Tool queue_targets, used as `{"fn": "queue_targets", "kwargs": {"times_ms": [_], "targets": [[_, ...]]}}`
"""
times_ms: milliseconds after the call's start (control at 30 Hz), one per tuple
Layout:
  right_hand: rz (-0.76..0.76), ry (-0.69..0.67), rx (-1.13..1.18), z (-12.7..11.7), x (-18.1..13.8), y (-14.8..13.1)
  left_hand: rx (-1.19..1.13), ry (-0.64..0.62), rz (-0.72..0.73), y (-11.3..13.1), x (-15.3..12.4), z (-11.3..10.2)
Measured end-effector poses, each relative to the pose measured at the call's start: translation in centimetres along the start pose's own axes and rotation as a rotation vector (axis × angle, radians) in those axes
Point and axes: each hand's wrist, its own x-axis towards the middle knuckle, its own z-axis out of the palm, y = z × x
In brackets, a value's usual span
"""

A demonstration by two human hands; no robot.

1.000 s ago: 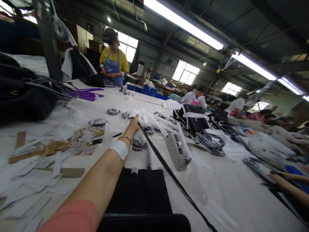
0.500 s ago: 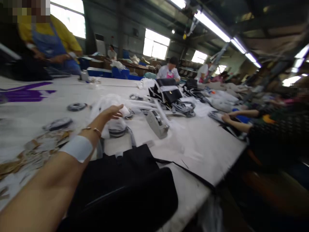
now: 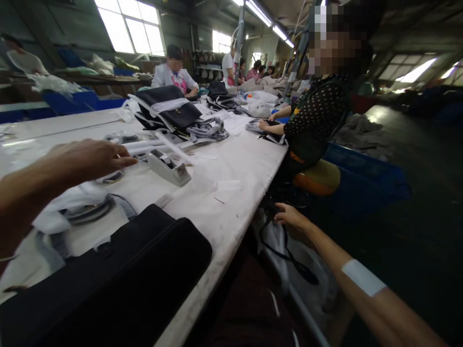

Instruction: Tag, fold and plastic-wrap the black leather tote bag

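Note:
My left hand (image 3: pixel 90 156) reaches in from the left over the table, fingers stretched forward and holding nothing that I can see. Just beyond its fingertips stands a grey tape dispenser (image 3: pixel 169 167). Below the hand, a black bag (image 3: pixel 119 274) lies along the front edge of the table, with white wrapping and grey-wrapped handles (image 3: pixel 90 212) behind it. Past the table edge, low on the right, my right hand (image 3: pixel 291 219) has its fingers curled at a black strap (image 3: pixel 285 253) that hangs in a loop. The exact grip on the strap is dark and partly hidden.
Wrapped black bags (image 3: pixel 170 108) are stacked farther along the white table (image 3: pixel 231 168). A co-worker in a dotted sleeve (image 3: pixel 318 108) handles a dark piece at the right edge. A blue bin (image 3: pixel 365 168) and a yellow seat (image 3: pixel 320 177) stand beyond.
The view has swung to the right. My right hand has come into sight beside the table at the black strap, which earlier lay across the tabletop. My left hand remains above the table.

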Motion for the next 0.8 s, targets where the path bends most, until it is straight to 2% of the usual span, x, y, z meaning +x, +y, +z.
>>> {"fn": "queue_targets", "kwargs": {"times_ms": [33, 67, 100, 233, 267, 333, 400, 467, 533, 600, 633, 700, 733, 767, 800], "targets": [[-0.008, -0.049, 0.018, 1.0, 0.3, -0.1, 0.166, 0.025, -0.013, 2.0, -0.4, 0.8], [-0.018, -0.104, 0.039, 1.6, 0.3, -0.3, 0.267, -0.065, -0.043, 4.0, -0.9, 1.7], [-0.028, -0.165, 0.061, 2.0, 0.0, -0.8, 0.266, -0.093, 0.003, 6.1, -1.3, 2.8], [-0.117, -0.467, 0.180, 2.2, -3.4, -4.7, -0.008, -0.374, 0.244, 14.5, -2.7, 9.0], [-0.212, -0.585, 0.268, 2.2, -4.7, -6.0, -0.108, -0.406, 0.275, 16.5, -3.0, 11.0], [-0.396, -0.703, 0.456, 2.2, -7.0, -8.7, -0.387, -0.514, 0.366, 20.5, -3.7, 15.0], [-0.573, -0.667, 0.595, 1.9, -8.5, -11.1, -0.700, -0.626, 0.394, 24.0, -4.7, 18.5], [-0.755, -0.489, 0.663, 0.8, -8.9, -12.3, -0.988, -0.780, 0.370, 26.5, -5.8, 21.0], [-0.870, -0.281, 0.546, -1.1, -8.5, -12.0, -1.126, -0.911, 0.336, 27.8, -6.7, 22.1], [-0.845, -0.199, 0.251, -3.4, -8.0, -9.9, -1.146, -0.924, 0.296, 27.7, -7.1, 21.9], [-0.777, -0.232, 0.097, -4.4, -7.8, -8.4, -1.137, -0.875, 0.270, 27.2, -7.1, 21.5], [-0.567, -0.429, -0.034, -5.6, -7.8, -5.1, -1.108, -0.716, 0.205, 25.9, -6.9, 21.1], [-0.451, -0.542, 0.033, -5.8, -7.9, -3.6, -1.082, -0.636, 0.173, 25.4, -6.9, 21.2], [-0.367, -0.600, 0.186, -5.6, -8.1, -2.5, -1.047, -0.583, 0.148, 24.9, -7.0, 21.6], [-0.330, -0.599, 0.392, -5.2, -8.3, -1.7, -1.005, -0.570, 0.135, 24.7, -7.2, 22.2]]}}
